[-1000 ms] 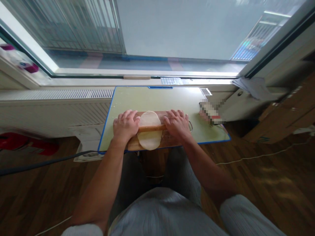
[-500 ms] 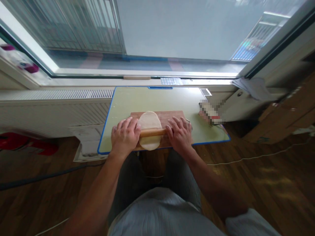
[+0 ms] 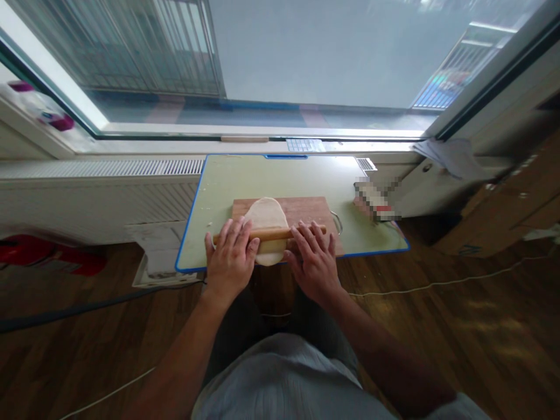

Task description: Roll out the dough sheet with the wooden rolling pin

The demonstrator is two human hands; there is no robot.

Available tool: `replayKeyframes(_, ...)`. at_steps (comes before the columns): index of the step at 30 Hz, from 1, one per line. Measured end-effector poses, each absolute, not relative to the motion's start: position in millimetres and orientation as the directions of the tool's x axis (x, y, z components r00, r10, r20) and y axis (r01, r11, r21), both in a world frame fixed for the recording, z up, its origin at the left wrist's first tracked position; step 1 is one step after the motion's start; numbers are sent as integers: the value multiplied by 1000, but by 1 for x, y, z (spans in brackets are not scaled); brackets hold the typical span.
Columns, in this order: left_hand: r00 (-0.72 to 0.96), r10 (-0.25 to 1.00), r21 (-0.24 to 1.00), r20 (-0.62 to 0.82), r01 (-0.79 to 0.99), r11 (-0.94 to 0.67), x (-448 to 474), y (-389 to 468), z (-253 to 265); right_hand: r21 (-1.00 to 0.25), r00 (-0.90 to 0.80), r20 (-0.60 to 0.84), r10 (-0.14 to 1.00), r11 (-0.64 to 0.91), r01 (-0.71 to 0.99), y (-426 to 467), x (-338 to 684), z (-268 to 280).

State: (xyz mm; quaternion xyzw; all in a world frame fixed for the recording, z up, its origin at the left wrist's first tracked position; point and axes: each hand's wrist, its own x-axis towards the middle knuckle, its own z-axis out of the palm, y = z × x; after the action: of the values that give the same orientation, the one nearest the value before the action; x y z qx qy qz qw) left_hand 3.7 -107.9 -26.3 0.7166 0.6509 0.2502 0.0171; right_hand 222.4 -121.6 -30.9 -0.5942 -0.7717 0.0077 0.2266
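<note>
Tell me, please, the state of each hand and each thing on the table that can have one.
Left hand: fingers extended over the rolling pin
Right hand: fingers extended over the rolling pin
Rolling pin: lying across the dough
Dough: flattened, partly covered
Wooden board: lying flat, partly covered
Pixelated object: too blurred to tell

Both hands (image 3: 230, 256) rest on a rolling pin (image 3: 272, 234) lying across dough (image 3: 265, 213) (flat, pale).
</note>
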Motion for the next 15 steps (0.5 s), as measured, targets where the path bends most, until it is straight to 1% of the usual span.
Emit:
replayKeyframes(8, 30, 959, 321, 282, 939, -124, 1, -73, -17, -252, -197, 314, 929, 282, 926, -89, 217, -31)
replayKeyframes(15, 30, 965, 305, 260, 946, -112, 1, -56, -13, -268, -188, 299, 935, 272, 924, -71, 216, -30)
